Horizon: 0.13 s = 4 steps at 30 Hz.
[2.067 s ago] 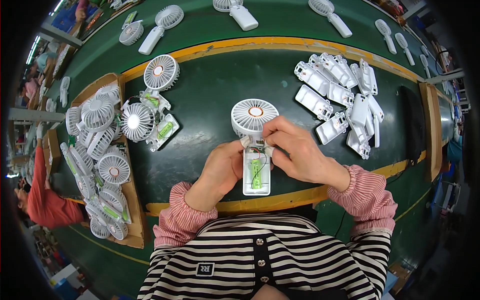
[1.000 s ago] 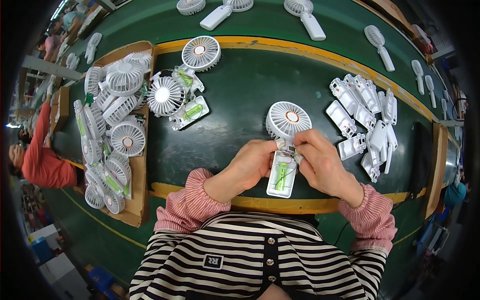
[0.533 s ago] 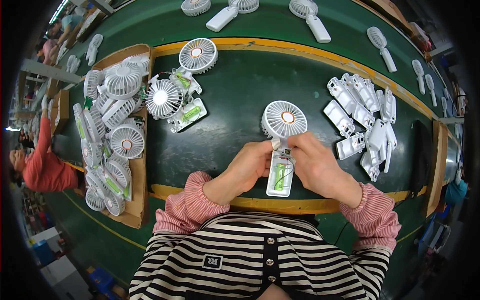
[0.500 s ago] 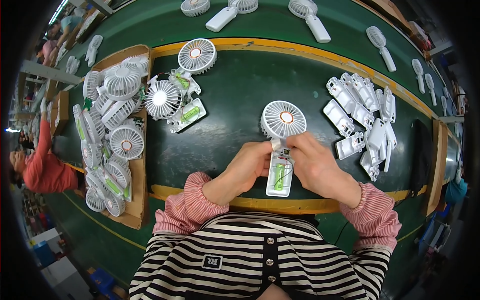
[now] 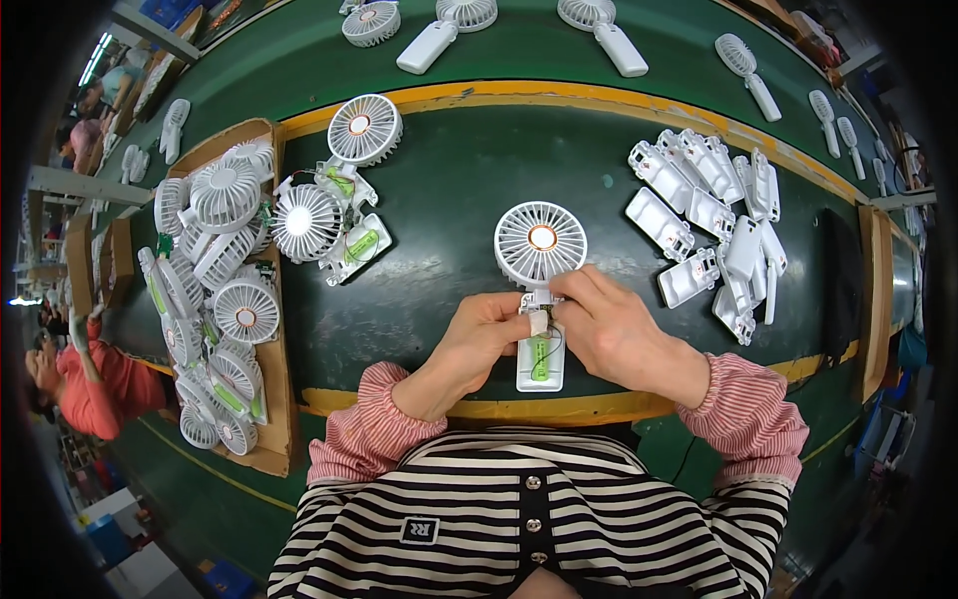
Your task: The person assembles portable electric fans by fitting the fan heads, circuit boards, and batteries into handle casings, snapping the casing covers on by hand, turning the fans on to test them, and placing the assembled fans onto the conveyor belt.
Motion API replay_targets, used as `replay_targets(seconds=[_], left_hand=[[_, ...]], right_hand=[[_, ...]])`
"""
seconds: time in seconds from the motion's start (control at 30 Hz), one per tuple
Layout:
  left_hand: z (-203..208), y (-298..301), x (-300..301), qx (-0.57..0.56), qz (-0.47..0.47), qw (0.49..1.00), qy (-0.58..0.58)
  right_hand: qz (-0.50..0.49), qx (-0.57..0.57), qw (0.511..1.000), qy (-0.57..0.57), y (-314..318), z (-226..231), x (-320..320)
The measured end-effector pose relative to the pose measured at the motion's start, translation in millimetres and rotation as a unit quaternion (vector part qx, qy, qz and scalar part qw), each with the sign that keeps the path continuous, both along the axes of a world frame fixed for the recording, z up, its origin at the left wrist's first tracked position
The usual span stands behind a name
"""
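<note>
A white handheld fan (image 5: 525, 222) lies face up near the front of the green bench, its round head pointing away from me. Its handle casing (image 5: 526, 377) is uncovered, showing a green battery (image 5: 540, 361) and thin dark wires. My left hand (image 5: 469, 349) grips the handle from the left, its thumb, with a white covering on the tip, pressing over the upper handle just below the neck. From the other side, my right hand (image 5: 616, 327) pinches the neck with fingers closed. Whether a small part sits between those fingertips is hidden.
At left, a cardboard box (image 5: 283, 399) holds several open fans; more fans (image 5: 305, 222) lie beside it. White handle covers (image 5: 659, 222) are heaped at right. Beyond the yellow edge (image 5: 449, 95), finished-looking fans (image 5: 621, 50) lie on a green belt. A person in red (image 5: 110, 394) works at far left.
My left thumb has slid from the fan's neck down onto the upper handle. My right fingers stay at the neck. The whole view has shifted slightly.
</note>
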<state>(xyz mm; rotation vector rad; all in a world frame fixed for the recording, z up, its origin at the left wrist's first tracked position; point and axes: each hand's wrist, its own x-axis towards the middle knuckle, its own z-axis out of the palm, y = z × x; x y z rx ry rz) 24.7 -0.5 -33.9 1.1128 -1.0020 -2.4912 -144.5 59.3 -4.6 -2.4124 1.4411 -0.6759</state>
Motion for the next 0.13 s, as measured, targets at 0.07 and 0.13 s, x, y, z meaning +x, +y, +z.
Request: replay_targets(seconds=[0.07,0.13], left_hand=[[0.6,1.4,2.2,0.0,0.003,1.0,0.009],[0.2,1.5,3.7,0.02,0.014,1.0,0.005]], right_hand=[[-0.001,-0.005,1.0,-0.019,0.1,-0.6,-0.1],[-0.003,0.006,1.0,-0.018,-0.6,-0.8,0.6]])
